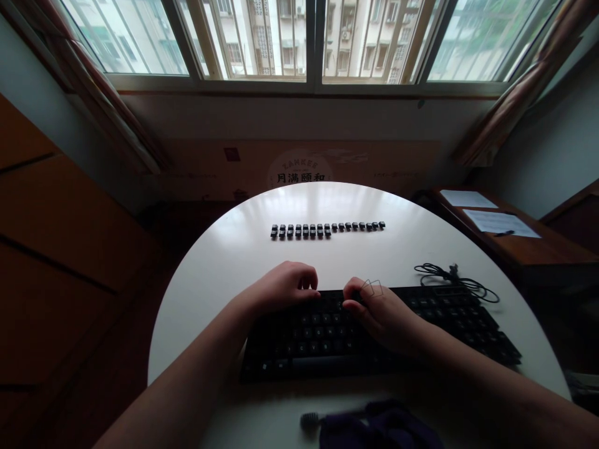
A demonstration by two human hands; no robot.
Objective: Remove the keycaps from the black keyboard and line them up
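Observation:
A black keyboard (421, 324) lies across the near part of a round white table (224, 262). My left hand (285, 285) rests on the keyboard's top left edge, fingers curled down onto the upper key row. My right hand (379, 308) sits beside it, fingers pinched together on a thin wire keycap puller (372, 287) held over the top row. A row of removed black keycaps (325, 229) lies lined up farther back on the table.
The keyboard's coiled black cable (452, 277) lies at the right. A small brush and dark purple cloth (374, 427) sit at the near edge. A wooden side desk with papers (496, 221) stands to the right, under a wide window.

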